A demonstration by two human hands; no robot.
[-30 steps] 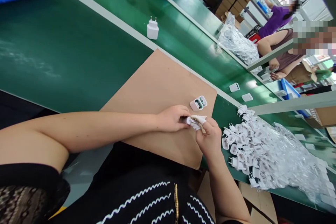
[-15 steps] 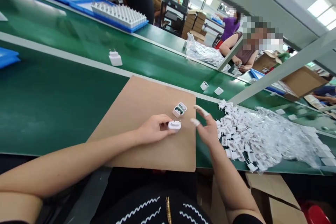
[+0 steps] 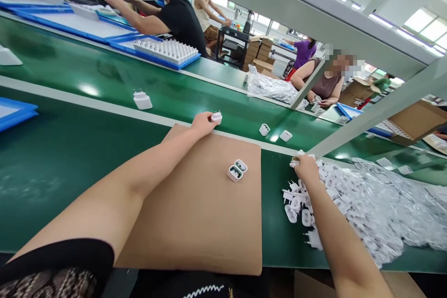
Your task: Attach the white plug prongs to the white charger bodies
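My left hand (image 3: 203, 124) is stretched forward over the far edge of the cardboard sheet (image 3: 195, 214), its fingers closed round a white charger plug (image 3: 216, 118) with two pins pointing up. At the upper left edge of a heap of white plug covers (image 3: 331, 186), my right hand (image 3: 307, 169) has its fingers pinched on a white plug cover, partly hidden by the fingers. Between the hands, an opened charger housing (image 3: 235, 173) stands on the cardboard, green circuit board showing inside, with a second opening (image 3: 240, 165) beside it.
On the green belt beyond the pale strip are a finished-looking charger (image 3: 142, 100) and two white housings (image 3: 264, 129). Clear plastic bagging (image 3: 394, 205) covers part of the heap. A slanted metal post (image 3: 363, 111) rises at right. Co-workers sit across the line near a tray of chargers (image 3: 167, 50).
My left hand has carried the charger plug forward and left, from above the cardboard to the belt edge. My right hand has moved right to the heap and closed its fingers there.
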